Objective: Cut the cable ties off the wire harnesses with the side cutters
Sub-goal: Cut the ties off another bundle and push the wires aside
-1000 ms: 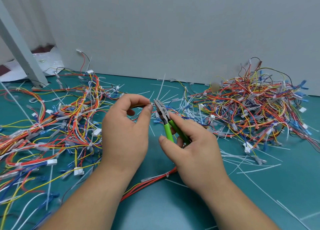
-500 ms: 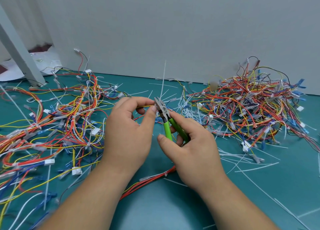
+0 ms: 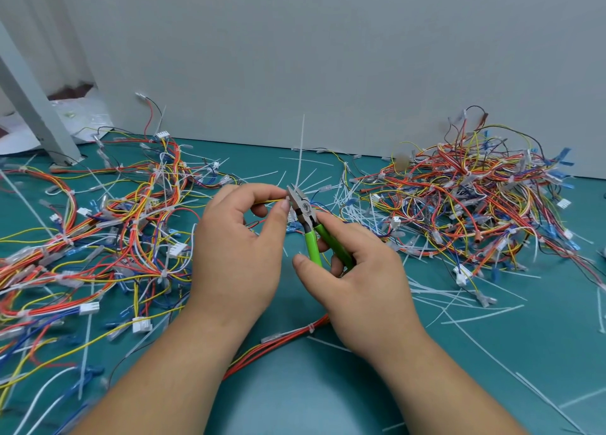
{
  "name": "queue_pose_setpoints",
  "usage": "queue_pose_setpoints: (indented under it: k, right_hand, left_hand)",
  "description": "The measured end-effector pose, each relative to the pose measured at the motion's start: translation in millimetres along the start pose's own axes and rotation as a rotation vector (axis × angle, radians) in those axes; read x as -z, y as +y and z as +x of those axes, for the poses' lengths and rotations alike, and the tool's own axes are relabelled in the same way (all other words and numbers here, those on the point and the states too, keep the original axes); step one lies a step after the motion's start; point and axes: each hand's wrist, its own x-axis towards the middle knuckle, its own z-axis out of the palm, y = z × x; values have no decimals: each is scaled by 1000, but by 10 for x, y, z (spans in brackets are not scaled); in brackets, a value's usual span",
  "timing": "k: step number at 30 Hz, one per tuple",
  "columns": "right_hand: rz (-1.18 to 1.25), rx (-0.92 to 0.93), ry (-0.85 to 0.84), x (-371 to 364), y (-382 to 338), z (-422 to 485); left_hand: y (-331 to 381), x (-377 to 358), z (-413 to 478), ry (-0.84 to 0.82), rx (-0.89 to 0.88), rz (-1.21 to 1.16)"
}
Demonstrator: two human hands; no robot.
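- Nearest me, a red and orange wire bundle (image 3: 282,336) trails over the teal cutting mat (image 3: 508,369) between my forearms
- My left hand (image 3: 236,257) pinches a thin yellow wire (image 3: 267,201) taut, I judge to present its tie
- My right hand (image 3: 357,280) grips the green-handled steel side cutters (image 3: 303,208), tips at a white nylon cable tie (image 3: 301,152) whose tail stands upright; I cannot tell whether the blades have closed
- Beyond, a tangled multicoloured harness heap (image 3: 114,231) sits left and a denser wire heap (image 3: 475,198) right, probably sorted apart

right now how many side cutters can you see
1. The green-handled side cutters are gripped in the right hand, tips at the yellow wire that the left hand pinches. More could be buried under the left wire pile or right wire pile.
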Motion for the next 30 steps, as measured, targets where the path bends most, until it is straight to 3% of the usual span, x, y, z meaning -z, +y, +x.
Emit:
queue_pose_setpoints:
  k: [13,30]
  right_hand:
    - [43,-15,-18,2,-3,0]
    - [97,7,-43,51,-36,7]
  left_hand:
    - [-12,-8,-1,37,82,-55]
    - [33,33,0,27,-66,66]
